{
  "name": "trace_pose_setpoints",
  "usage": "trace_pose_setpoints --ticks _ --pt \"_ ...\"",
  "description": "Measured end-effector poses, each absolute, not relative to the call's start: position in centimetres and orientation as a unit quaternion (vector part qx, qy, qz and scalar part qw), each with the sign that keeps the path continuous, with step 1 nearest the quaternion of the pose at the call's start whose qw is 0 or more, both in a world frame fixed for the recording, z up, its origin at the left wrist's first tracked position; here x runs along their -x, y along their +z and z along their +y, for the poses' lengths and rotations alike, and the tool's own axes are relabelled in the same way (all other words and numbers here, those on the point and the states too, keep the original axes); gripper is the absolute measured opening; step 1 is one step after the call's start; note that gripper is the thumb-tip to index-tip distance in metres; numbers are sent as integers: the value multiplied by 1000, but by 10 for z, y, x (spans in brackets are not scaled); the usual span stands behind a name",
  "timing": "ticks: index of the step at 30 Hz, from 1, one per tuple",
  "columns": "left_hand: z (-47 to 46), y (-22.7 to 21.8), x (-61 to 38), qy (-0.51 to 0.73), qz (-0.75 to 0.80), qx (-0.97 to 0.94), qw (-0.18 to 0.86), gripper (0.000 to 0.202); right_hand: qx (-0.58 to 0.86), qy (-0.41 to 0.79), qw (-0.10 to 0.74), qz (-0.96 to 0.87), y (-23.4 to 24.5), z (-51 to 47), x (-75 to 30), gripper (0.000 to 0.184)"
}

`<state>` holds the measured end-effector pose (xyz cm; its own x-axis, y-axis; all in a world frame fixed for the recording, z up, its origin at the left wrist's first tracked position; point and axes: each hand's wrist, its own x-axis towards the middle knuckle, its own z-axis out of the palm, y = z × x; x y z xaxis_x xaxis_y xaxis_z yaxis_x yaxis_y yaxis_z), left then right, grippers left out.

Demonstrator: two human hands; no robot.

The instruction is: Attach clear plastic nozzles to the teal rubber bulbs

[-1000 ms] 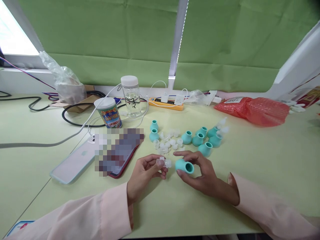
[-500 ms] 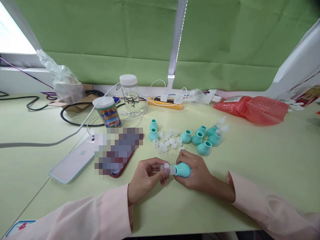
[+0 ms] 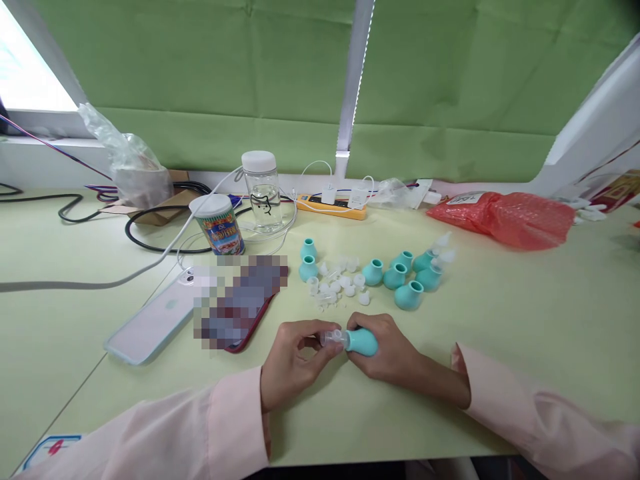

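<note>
Two pale pink sleeves come in from the bottom edge and meet over the light green table point(image 3: 500, 320), whose top is smooth and matte. The left hand point(image 3: 293, 363) has its fingers curled closed, pinching a small clear plastic tip point(image 3: 332, 338) that looks hard and translucent. The right hand point(image 3: 387, 353) wraps its fingers around a teal bulb point(image 3: 361, 341), a rounded, rubbery-looking piece lying on its side, with the thumb pressed on its top. The clear tip sits at the bulb's mouth, and it seems to be seated in it, though the fingers hide the joint. Just beyond the hands lies a scatter of loose clear caps point(image 3: 337, 283), small and cup-shaped, touching one another in places. To their right stands a cluster of more teal bulbs point(image 3: 400, 277), squat with open round necks, two at the far side already carrying clear tips. Two further bulbs stand upright at the left of the caps. Left of the hands a phone in a pale blue case point(image 3: 150, 320) lies flat, partly under a blurred patch. Farther back stand a printed can with a white lid point(image 3: 218, 225) and a clear glass jar point(image 3: 262, 193) with a white cap, both among white and black cables. At the rear sit a yellow power strip point(image 3: 331, 205), a crinkled red plastic bag point(image 3: 505, 219) and a clear plastic bag point(image 3: 131, 163), below green blinds.
</note>
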<state>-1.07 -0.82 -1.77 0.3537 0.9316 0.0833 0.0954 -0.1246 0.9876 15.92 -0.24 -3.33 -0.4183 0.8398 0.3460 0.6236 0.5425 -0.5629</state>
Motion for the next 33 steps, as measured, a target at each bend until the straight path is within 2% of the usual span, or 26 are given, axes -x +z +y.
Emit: trace_pose_setpoints --ticks 5,13,17,19,23,28,31,33 --pt "-9 -15 13 369 377 -691 494 19 457 324 268 -784 -23 -5 -158 9" --pt "-11 -12 14 368 331 -775 392 19 447 514 206 -703 -21 -2 -160 9" --pt "-12 -15 15 371 312 -767 421 18 435 544 187 -693 -21 -2 -160 11" --pt "-11 -17 14 381 327 -724 474 17 429 540 214 -691 -20 -4 -159 12" --pt "-7 -19 12 401 349 -603 595 21 402 507 305 -699 -13 -14 -155 32" --pt "-5 -12 13 442 343 -601 571 14 373 390 291 -790 -8 -25 -157 48" --pt "-4 -9 16 488 369 -579 538 14 342 205 347 -849 -13 -17 -165 53" --pt "-4 -10 17 499 387 -572 524 14 338 44 406 -848 -17 -5 -172 48"
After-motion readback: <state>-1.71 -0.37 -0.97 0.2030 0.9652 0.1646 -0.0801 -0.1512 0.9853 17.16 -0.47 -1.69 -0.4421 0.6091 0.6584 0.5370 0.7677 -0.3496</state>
